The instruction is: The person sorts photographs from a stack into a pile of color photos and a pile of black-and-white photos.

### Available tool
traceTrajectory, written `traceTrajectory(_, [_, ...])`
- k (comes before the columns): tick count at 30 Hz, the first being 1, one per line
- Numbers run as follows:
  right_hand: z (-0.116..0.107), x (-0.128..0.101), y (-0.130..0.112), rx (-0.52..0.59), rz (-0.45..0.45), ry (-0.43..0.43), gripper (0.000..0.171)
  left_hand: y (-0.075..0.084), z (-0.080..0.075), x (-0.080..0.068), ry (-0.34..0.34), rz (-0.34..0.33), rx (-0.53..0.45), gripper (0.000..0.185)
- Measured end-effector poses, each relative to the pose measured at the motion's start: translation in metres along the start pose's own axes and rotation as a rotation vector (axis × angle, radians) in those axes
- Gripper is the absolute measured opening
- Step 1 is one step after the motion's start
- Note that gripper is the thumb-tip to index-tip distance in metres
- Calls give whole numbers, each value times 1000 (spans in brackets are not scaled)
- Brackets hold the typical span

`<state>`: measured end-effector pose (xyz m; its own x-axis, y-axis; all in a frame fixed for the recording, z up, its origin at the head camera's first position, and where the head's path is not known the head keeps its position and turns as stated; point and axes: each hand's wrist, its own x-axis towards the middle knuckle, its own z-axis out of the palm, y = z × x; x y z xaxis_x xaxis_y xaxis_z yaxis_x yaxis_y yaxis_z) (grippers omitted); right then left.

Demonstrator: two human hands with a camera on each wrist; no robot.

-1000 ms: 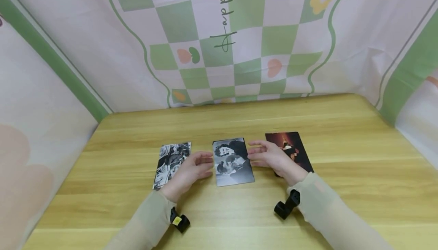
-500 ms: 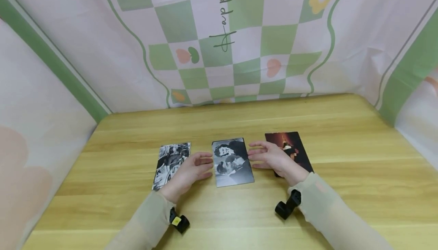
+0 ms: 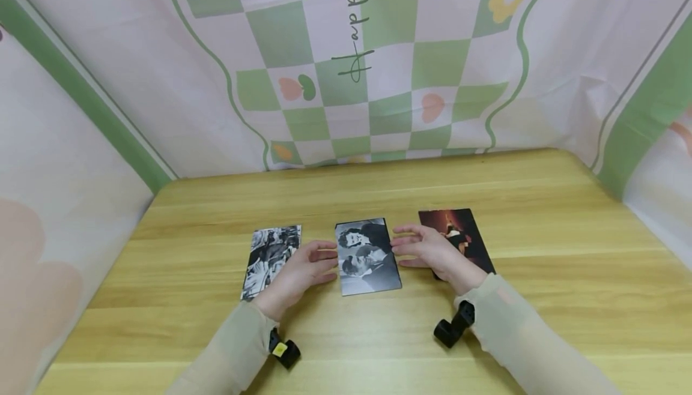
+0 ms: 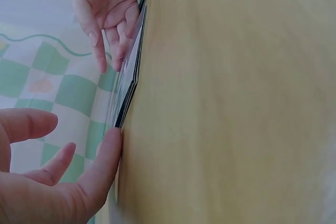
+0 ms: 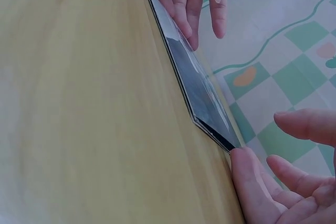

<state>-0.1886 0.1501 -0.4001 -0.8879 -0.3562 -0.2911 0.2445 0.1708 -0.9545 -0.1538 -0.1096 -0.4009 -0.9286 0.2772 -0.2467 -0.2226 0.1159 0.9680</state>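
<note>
A black-and-white photo card showing two people lies flat in the middle of the table in the head view. In the wrist views its dark edge looks layered, like thin cards stacked together. My left hand is at its left edge, fingers loosely extended and a fingertip right at the card's corner. On the opposite side my right hand mirrors it, with a fingertip at the near right corner. Neither hand curls round the card.
Partly under the left hand's outline lies another black-and-white photo card. A dark red-toned photo card lies behind the right hand. The wooden table meets a green-checked cloth at the back.
</note>
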Motion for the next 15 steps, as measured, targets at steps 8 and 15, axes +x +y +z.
traceTrajectory(8, [1, -2, 0, 4, -6, 2, 54, 0, 0, -1, 6, 4, 0, 38])
traceTrajectory(15, [3, -4, 0, 11, -10, 6, 54, -1, 1, -1, 12, 4, -2, 38])
